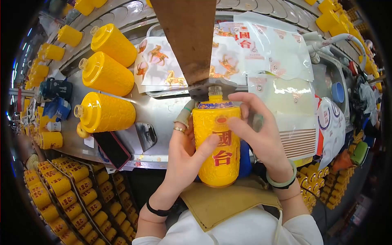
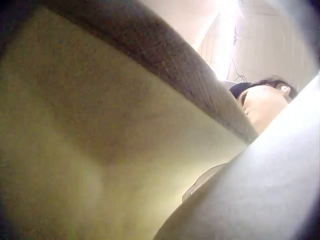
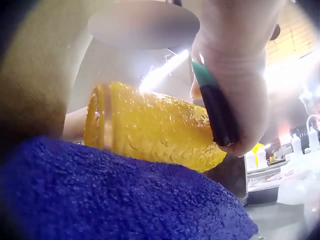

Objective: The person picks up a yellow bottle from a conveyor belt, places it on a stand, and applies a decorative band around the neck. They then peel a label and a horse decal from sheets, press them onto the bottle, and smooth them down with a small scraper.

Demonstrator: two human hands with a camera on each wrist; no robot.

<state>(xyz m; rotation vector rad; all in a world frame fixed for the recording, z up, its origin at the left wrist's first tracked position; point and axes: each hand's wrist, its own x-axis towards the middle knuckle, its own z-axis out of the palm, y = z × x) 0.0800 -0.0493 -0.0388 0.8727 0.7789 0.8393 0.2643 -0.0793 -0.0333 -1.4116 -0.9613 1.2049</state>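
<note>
A yellow embossed bottle (image 1: 217,163) with red characters, a blue band and a clear glass neck lies in front of the person's apron, its neck pointing away. The left hand (image 1: 184,153) grips its left side, thumb across the front. The right hand (image 1: 261,130) is at its upper right, thumb on the front near the small red emblem and index finger extended by the shoulder. In the right wrist view, the bottle (image 3: 150,130) appears sideways above a blue cloth (image 3: 115,195), with the right hand (image 3: 235,75) at its end. The left wrist view hides the left hand.
Several yellow bottles (image 1: 107,112) lie at the left, beside a phone (image 1: 113,149). A brown post (image 1: 185,36) stands ahead of the held bottle. Sheets with gold horses (image 1: 157,55) and red-printed sheets (image 1: 281,53) lie behind. Racks of yellow bottles (image 1: 73,196) are below left.
</note>
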